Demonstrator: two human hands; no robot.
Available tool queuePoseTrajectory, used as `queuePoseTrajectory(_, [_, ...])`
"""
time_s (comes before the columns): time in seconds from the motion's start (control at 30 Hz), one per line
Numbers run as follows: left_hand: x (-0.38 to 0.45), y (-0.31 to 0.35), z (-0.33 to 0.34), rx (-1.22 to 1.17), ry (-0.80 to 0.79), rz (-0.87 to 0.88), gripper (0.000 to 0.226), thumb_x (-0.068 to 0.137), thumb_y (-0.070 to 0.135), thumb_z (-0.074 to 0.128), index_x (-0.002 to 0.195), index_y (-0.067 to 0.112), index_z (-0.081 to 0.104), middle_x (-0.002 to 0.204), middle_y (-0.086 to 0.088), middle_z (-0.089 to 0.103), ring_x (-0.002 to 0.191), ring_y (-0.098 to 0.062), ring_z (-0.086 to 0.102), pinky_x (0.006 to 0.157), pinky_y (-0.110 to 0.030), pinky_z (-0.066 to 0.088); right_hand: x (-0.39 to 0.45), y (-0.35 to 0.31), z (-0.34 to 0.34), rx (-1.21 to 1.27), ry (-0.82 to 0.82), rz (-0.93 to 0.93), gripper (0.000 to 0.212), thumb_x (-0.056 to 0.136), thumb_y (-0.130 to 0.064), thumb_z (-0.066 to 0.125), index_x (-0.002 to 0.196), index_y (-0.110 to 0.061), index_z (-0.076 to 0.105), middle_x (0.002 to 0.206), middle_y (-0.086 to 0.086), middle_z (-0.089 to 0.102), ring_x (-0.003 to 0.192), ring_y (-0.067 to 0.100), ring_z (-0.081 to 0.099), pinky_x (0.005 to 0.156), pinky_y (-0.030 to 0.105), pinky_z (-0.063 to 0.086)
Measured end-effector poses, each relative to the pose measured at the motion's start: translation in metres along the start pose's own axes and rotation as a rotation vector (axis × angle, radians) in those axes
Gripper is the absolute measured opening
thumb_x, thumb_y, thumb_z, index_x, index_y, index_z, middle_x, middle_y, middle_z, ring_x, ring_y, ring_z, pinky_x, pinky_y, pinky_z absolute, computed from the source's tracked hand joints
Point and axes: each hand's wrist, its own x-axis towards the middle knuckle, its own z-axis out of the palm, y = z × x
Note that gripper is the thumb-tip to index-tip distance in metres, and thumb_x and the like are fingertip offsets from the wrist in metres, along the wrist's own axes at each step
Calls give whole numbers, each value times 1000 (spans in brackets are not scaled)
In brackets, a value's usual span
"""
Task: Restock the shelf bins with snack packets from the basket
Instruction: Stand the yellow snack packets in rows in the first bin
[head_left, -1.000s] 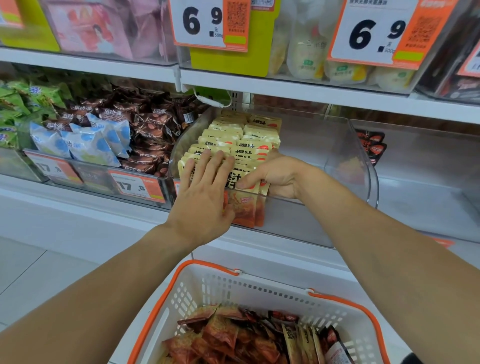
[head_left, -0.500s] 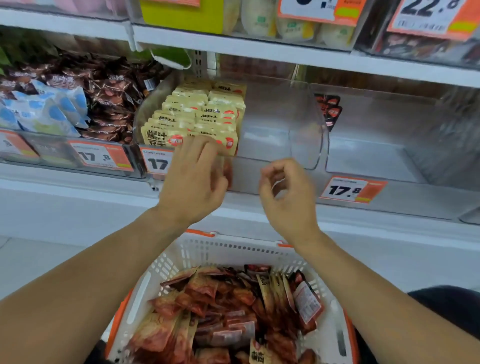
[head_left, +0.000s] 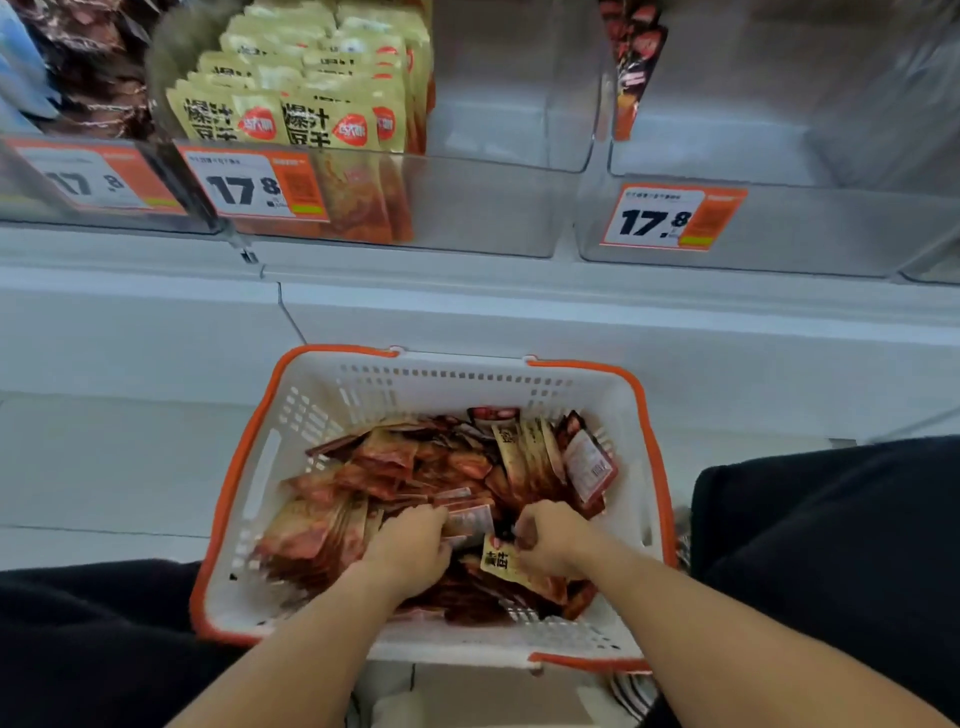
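Note:
A white basket with an orange rim (head_left: 571, 374) sits below the shelf, holding several red and tan snack packets (head_left: 395, 467). Both my hands are down inside it. My left hand (head_left: 410, 545) has its fingers curled into the pile around red packets. My right hand (head_left: 545, 538) is curled over a tan packet (head_left: 498, 564) with black lettering. Above, a clear shelf bin (head_left: 483, 208) holds upright rows of yellow packets (head_left: 291, 104) in its left half; its right half is bare.
Orange-and-white price tags reading 17.8 (head_left: 254, 184) hang on the bin fronts. A second clear bin (head_left: 831, 228) stands to the right with a few dark packets (head_left: 631, 62) at its back. Brown packets fill the left bin. My dark-clothed legs flank the basket.
Both hands left the shelf bin and came down into the basket, curling onto packets. The view tilted down from the shelf to the basket.

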Motion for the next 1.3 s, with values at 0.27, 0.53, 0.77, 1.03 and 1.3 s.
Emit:
queuePoseTrajectory(0.27, [2, 9, 11, -32, -110, -11, 25, 87, 28, 53, 107, 17, 64, 106, -5, 62, 107, -28, 59, 92, -42, 51, -9, 16, 43, -4, -41, 45, 25, 89, -20, 64, 78, -34, 46, 85, -7, 49, 88, 16, 46, 63, 19, 37])
queuePoseTrajectory(0.53, [6, 27, 7, 51, -64, -140, 54, 91, 61, 50, 119, 15, 58, 127, -8, 51, 126, -29, 41, 102, -44, 40, -13, 13, 34, 141, -30, -33, 32, 90, -16, 59, 59, -24, 54, 67, 1, 55, 66, 19, 50, 58, 29, 36])
queuePoseTrajectory(0.77, [11, 44, -42, -169, 65, -303, 81, 86, 79, 41, 113, 7, 66, 121, -12, 61, 124, -33, 46, 100, -44, 41, -17, -25, -4, 482, 129, -135, 21, 91, -22, 61, 85, -5, 71, 72, 7, 66, 64, 11, 55, 66, 39, 53])
queuePoseTrajectory(1.03, [3, 54, -159, -579, 189, -56, 52, 94, 53, 58, 66, 11, 70, 55, 2, 68, 58, -15, 66, 53, -20, 47, -49, -92, -105, 762, 342, -521, 17, 93, -17, 69, 108, -21, 75, 100, -2, 76, 91, 13, 72, 85, 27, 57])
queuePoseTrajectory(1.3, [-22, 40, -271, -258, 154, 188, 31, 93, 45, 64, 111, 21, 73, 101, 0, 74, 95, -17, 68, 83, -34, 55, -78, -135, -198, 663, 655, -524, 51, 80, -14, 82, 123, -21, 56, 106, -9, 62, 89, 7, 68, 79, 25, 56])
